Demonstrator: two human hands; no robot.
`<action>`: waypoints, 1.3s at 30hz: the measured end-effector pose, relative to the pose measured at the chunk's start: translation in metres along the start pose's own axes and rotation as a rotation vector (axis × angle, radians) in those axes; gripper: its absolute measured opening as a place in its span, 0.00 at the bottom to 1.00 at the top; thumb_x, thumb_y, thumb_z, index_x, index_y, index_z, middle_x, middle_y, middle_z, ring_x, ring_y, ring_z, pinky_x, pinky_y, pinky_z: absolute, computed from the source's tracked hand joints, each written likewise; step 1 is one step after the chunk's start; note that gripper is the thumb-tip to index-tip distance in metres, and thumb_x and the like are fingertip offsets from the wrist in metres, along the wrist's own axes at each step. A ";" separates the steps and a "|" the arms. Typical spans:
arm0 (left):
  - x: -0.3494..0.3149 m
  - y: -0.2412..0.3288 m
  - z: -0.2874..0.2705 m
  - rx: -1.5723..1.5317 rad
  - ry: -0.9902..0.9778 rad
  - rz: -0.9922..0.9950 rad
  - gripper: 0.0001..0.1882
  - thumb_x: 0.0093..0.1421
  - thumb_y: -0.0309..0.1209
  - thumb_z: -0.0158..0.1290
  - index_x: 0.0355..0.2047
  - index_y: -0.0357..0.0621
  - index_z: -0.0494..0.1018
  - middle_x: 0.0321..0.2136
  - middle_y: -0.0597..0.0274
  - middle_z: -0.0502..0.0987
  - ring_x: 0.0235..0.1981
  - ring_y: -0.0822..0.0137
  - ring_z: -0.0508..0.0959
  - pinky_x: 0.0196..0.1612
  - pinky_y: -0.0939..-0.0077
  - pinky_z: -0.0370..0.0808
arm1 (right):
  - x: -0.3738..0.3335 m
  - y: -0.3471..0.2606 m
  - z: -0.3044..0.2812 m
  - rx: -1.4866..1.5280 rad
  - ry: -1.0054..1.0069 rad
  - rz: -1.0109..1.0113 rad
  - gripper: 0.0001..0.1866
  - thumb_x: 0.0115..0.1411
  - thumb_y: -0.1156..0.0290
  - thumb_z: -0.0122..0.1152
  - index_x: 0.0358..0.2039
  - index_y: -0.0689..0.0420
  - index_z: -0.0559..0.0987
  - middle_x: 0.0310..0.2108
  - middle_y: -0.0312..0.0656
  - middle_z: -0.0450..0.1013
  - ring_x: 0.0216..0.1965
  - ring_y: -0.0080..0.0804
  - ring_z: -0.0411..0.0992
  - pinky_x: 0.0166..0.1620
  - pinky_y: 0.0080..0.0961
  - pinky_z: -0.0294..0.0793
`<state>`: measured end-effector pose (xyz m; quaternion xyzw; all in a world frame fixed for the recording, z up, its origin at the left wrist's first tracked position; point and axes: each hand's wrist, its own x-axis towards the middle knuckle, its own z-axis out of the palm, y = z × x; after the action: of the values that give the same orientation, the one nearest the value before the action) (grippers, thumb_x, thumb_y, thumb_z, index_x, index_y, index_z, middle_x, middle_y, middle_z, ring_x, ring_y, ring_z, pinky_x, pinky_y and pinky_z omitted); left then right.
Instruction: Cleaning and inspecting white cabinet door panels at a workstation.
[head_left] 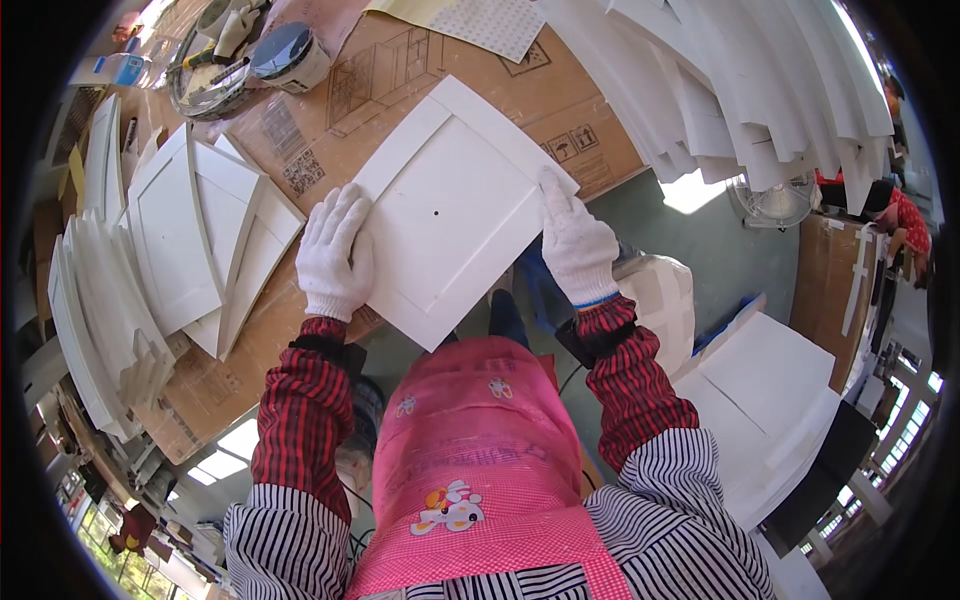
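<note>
From my end I have the panel (458, 200) mid-frame, between left hand (336, 252) and right hand (580, 245), partly over the cardboard (350, 130); a panel stack (170, 240) lies left, tub (297, 65) upper left, boards (745, 85) upper right.

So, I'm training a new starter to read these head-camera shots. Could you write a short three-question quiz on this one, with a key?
1. True or false: the left hand wears a white glove.
2. Choose one. The right hand is at which corner of the white panel? A) far B) right C) near
3. What mark shows on the panel's recessed face?

Key: 1. True. 2. B. 3. A small dark spot.
</note>
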<state>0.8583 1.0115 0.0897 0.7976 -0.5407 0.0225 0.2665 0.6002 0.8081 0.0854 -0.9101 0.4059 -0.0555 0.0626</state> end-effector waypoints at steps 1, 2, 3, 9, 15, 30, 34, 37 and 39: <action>-0.002 -0.001 0.000 -0.016 -0.012 -0.016 0.20 0.60 0.23 0.55 0.53 0.42 0.80 0.58 0.50 0.80 0.62 0.46 0.76 0.68 0.54 0.69 | 0.000 0.001 0.003 -0.054 -0.015 -0.051 0.25 0.69 0.63 0.57 0.67 0.41 0.73 0.35 0.43 0.82 0.24 0.45 0.79 0.26 0.39 0.78; -0.003 -0.003 0.000 -0.031 -0.025 -0.032 0.21 0.60 0.23 0.55 0.54 0.43 0.80 0.59 0.50 0.79 0.64 0.46 0.75 0.69 0.55 0.68 | -0.001 0.002 0.005 -0.052 -0.022 -0.055 0.25 0.69 0.63 0.57 0.67 0.41 0.73 0.35 0.43 0.82 0.24 0.45 0.79 0.26 0.39 0.78; -0.002 -0.003 0.000 -0.033 -0.027 -0.034 0.21 0.60 0.23 0.55 0.54 0.43 0.80 0.59 0.50 0.79 0.64 0.46 0.75 0.69 0.55 0.68 | -0.001 0.004 0.005 -0.062 0.011 -0.065 0.25 0.69 0.63 0.58 0.66 0.41 0.74 0.34 0.42 0.82 0.23 0.44 0.79 0.26 0.38 0.78; -0.001 -0.002 0.000 -0.015 -0.027 -0.021 0.21 0.60 0.23 0.55 0.55 0.43 0.79 0.59 0.51 0.79 0.64 0.46 0.75 0.68 0.56 0.70 | 0.001 0.014 0.012 -0.015 0.159 -0.141 0.22 0.68 0.62 0.59 0.62 0.39 0.78 0.32 0.37 0.82 0.23 0.43 0.79 0.27 0.37 0.77; -0.001 -0.002 -0.001 -0.019 -0.027 -0.024 0.21 0.61 0.23 0.55 0.55 0.43 0.80 0.59 0.51 0.79 0.64 0.47 0.75 0.67 0.56 0.70 | 0.002 0.008 0.010 -0.042 0.200 -0.229 0.24 0.64 0.66 0.60 0.61 0.45 0.78 0.28 0.37 0.78 0.22 0.38 0.78 0.26 0.36 0.77; 0.004 0.002 0.000 -0.023 -0.009 -0.022 0.21 0.60 0.23 0.55 0.54 0.43 0.80 0.59 0.52 0.79 0.64 0.48 0.75 0.67 0.57 0.71 | -0.020 -0.009 0.007 0.048 0.124 -0.272 0.26 0.62 0.70 0.54 0.62 0.54 0.77 0.29 0.37 0.75 0.21 0.35 0.73 0.24 0.35 0.74; -0.002 -0.003 0.000 -0.037 -0.004 -0.032 0.21 0.60 0.23 0.55 0.54 0.43 0.80 0.59 0.52 0.79 0.64 0.48 0.75 0.67 0.57 0.71 | -0.084 -0.070 -0.003 0.102 -0.079 -0.580 0.27 0.62 0.68 0.56 0.63 0.53 0.77 0.25 0.37 0.71 0.19 0.34 0.71 0.23 0.35 0.68; -0.001 -0.003 0.002 -0.026 0.002 -0.043 0.21 0.60 0.23 0.55 0.54 0.44 0.80 0.59 0.53 0.79 0.63 0.48 0.76 0.67 0.58 0.71 | -0.045 -0.047 -0.004 0.090 -0.027 -0.380 0.26 0.61 0.71 0.56 0.61 0.52 0.78 0.26 0.38 0.75 0.19 0.37 0.72 0.24 0.37 0.72; -0.002 -0.002 0.001 -0.028 0.004 -0.052 0.20 0.60 0.23 0.55 0.54 0.44 0.80 0.59 0.53 0.79 0.63 0.49 0.76 0.67 0.58 0.71 | -0.031 -0.037 -0.006 0.109 0.011 -0.208 0.25 0.61 0.72 0.55 0.60 0.52 0.78 0.28 0.41 0.77 0.20 0.39 0.73 0.25 0.39 0.73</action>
<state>0.8588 1.0128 0.0876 0.8076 -0.5194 0.0094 0.2791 0.6053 0.8555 0.0952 -0.9423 0.3058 -0.0885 0.1037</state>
